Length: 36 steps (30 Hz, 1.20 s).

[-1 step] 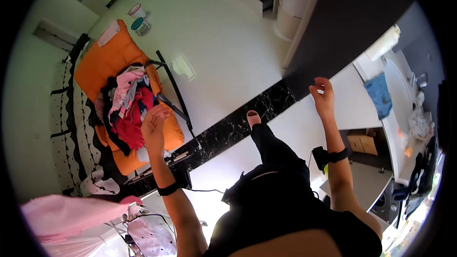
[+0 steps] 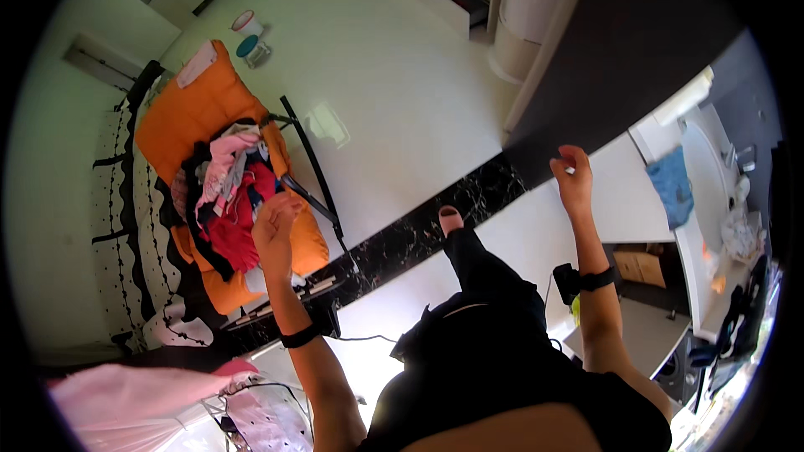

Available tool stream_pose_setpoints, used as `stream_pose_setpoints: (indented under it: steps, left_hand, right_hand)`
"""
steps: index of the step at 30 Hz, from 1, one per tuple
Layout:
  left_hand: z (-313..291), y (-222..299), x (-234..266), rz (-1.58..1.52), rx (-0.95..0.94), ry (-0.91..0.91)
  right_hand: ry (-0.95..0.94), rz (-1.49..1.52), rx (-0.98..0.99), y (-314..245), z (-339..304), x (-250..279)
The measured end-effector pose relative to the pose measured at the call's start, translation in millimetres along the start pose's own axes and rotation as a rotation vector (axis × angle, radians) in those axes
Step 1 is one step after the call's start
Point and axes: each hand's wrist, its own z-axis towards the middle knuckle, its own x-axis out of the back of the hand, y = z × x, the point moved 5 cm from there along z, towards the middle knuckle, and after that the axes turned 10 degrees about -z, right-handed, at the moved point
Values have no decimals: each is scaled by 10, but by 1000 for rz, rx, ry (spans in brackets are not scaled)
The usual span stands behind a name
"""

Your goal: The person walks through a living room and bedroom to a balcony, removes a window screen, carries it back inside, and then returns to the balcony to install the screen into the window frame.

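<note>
Head view: your left hand (image 2: 275, 224), fingers loosely bent and released, appears beside a heap of clothes (image 2: 224, 188) on an orange chair (image 2: 197, 105); contact is unclear. Your right hand (image 2: 574, 188) curls loosely, unclenched, well apart.

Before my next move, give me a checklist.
1. Left hand empty: ok, nothing visible in it.
2. Right hand empty: cannot tell; pale patch between its fingers.
3. Left hand clear of clothes pile: cannot tell; they overlap in view.
4. Clothes pile on orange chair: ok.
5. Low cabinet shut: not ok; brown box shows inside.
6. Footing fully visible: not ok; only one pink slipper shows.
</note>
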Motion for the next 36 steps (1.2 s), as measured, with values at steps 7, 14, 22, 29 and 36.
stream_pose_setpoints:
  steps: [7,14,22,29,36]
  left_hand:
    - [1553,-171,682,27,90,350]
    - [2759,-611,1567,146,142,633]
    - [6197,-1027,1924,138,2,610]
    - [9580,-1046,1201,44,-40,262]
    - [11497,-1121,2262,161,-32,508]
  right_hand:
    - [-93,2,102,-861,2184,-1487]
    - [-282,203,260,-2189,3913,-3592]
    - [-228,169,225,-3090,5965,-5130]
    - [-116,8,160,-2884,7684,-6484]
    - [-129,78,205,-3789,9784,-8344]
